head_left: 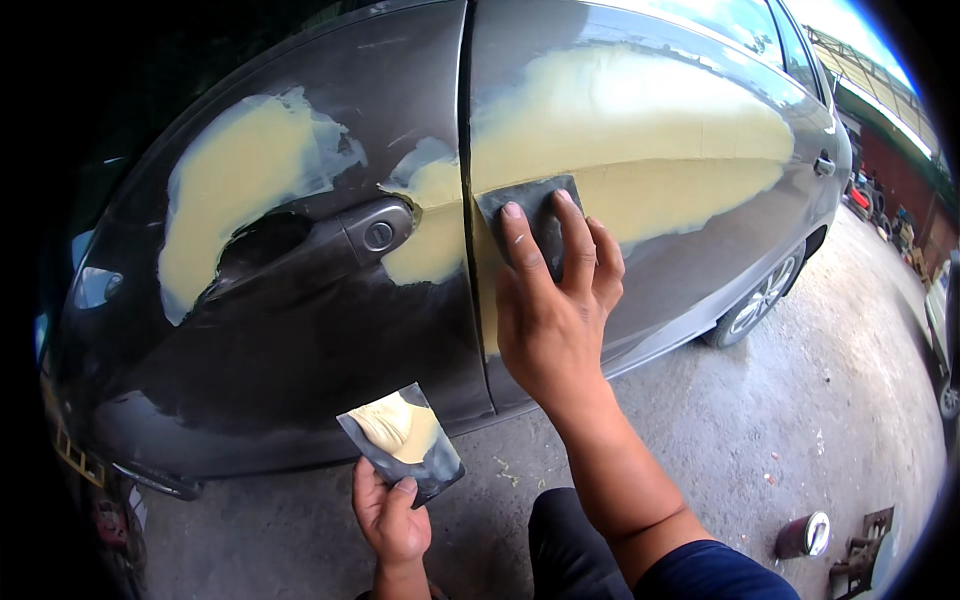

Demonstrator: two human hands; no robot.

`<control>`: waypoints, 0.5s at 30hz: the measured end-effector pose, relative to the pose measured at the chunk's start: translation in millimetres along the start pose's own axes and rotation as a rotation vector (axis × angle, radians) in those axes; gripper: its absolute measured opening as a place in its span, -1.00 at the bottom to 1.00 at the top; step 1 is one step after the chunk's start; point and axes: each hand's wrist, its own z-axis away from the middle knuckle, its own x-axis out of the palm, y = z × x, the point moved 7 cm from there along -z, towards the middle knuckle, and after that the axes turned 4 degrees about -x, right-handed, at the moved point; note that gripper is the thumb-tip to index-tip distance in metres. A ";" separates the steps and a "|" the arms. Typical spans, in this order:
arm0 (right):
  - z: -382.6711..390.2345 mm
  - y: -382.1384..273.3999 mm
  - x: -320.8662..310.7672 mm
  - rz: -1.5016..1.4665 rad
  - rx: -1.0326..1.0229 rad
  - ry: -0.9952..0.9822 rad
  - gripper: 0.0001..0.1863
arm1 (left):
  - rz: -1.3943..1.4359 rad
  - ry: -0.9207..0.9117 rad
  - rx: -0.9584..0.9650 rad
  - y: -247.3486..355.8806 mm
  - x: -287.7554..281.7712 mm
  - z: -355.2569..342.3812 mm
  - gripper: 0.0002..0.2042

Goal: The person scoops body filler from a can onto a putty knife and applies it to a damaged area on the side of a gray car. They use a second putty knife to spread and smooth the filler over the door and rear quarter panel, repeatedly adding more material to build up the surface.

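My right hand (560,285) presses a dark flat spreader (537,232) against the grey car's door, just right of the door gap. Pale yellow filler (640,130) covers a broad patch of that door panel. My left hand (393,510) grips a dark rectangular plate (437,468) low in front of the car, its thumb on top. A mound of the same filler (392,424) lies on the plate's upper part. Left of the gap, more filler (240,170) surrounds the recess of a door handle (375,235) with a round lock.
On the concrete floor (760,420) at the lower right stand a can (803,536) and a small stand-like object (865,550). The car's wheel (762,297) is to the right. Assorted items (905,235) line the far right wall.
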 end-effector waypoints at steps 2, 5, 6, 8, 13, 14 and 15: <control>-0.7 -0.5 0.5 0.010 -0.002 -0.006 -0.42 | -0.007 0.001 -0.008 -1.4 0.1 -1.1 -0.39; -0.5 -1.5 -2.0 0.039 -0.002 -0.055 -0.42 | -0.010 0.003 -0.014 -3.4 -0.4 -2.3 -0.39; 1.3 -1.5 -4.5 0.033 0.008 -0.074 -0.42 | -0.012 0.001 -0.012 -2.6 0.5 -3.0 -0.39; 4.8 -1.5 -9.4 0.019 0.026 -0.108 -0.43 | -0.010 0.004 -0.018 -2.1 1.2 -3.4 -0.38; -3.7 -1.8 -9.2 0.000 0.006 -0.038 -0.43 | 0.035 0.047 -0.041 -3.4 3.9 -4.0 -0.41; -4.7 -1.5 -7.0 0.001 0.000 -0.036 -0.43 | 0.036 0.038 -0.036 -2.9 5.1 -4.7 -0.41; -4.1 -0.7 -6.0 0.006 -0.003 -0.037 -0.43 | 0.037 0.029 -0.031 -2.4 6.2 -5.4 -0.41</control>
